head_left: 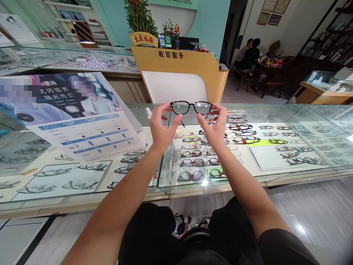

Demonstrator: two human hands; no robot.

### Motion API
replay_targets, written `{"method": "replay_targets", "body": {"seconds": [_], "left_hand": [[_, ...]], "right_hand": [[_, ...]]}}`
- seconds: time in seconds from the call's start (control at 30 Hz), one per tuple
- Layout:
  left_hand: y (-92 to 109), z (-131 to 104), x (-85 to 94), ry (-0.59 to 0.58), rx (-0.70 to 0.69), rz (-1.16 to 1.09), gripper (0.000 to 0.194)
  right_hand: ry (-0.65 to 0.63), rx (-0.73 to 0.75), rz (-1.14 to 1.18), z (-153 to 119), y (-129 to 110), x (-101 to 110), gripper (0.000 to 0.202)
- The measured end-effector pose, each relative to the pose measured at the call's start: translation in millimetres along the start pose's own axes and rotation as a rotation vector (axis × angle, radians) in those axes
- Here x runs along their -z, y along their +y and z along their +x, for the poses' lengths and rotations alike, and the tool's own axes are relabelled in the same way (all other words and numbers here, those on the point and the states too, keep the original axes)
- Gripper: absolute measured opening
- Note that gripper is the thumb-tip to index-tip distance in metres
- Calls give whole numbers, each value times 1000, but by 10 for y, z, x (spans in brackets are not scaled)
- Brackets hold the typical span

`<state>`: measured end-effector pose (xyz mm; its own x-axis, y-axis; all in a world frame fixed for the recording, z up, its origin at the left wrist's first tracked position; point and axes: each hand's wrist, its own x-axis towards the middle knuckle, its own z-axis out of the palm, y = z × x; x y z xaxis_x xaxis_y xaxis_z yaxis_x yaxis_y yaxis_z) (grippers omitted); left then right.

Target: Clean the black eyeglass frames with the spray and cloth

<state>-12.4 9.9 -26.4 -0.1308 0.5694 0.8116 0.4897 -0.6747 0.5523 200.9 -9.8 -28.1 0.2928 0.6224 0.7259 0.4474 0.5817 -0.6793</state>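
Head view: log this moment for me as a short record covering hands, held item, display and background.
Left hand: left hand grips one side of the black-framed glasses
Right hand: right hand grips the other side
Held item position: raised, lenses upright, above the glass display case
Inside case: rows of eyeglass frames
On case, left: printed sign, tilted
Background: wooden counter; potted plant; two people seated at right
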Motion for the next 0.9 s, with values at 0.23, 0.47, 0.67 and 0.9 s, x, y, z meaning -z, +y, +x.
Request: {"method": "replay_targets", "body": {"seconds": [0.23,0.47,0.67,0.9], "left_hand": [[-40,8,10,31,-72,48,58],[-12,7,17,47,-59,42,63],[9,12,20,63,-51,79,66],[-10,-1,18,47,-70,80,65]], "right_hand": [[-34,-87,18,-5,14,-24,57],[-56,-161,62,-2,-20,-20,58],[-74,-177,54,-10,19,-22,57],[-100,-197,68,-3,49,-23,55]]}}
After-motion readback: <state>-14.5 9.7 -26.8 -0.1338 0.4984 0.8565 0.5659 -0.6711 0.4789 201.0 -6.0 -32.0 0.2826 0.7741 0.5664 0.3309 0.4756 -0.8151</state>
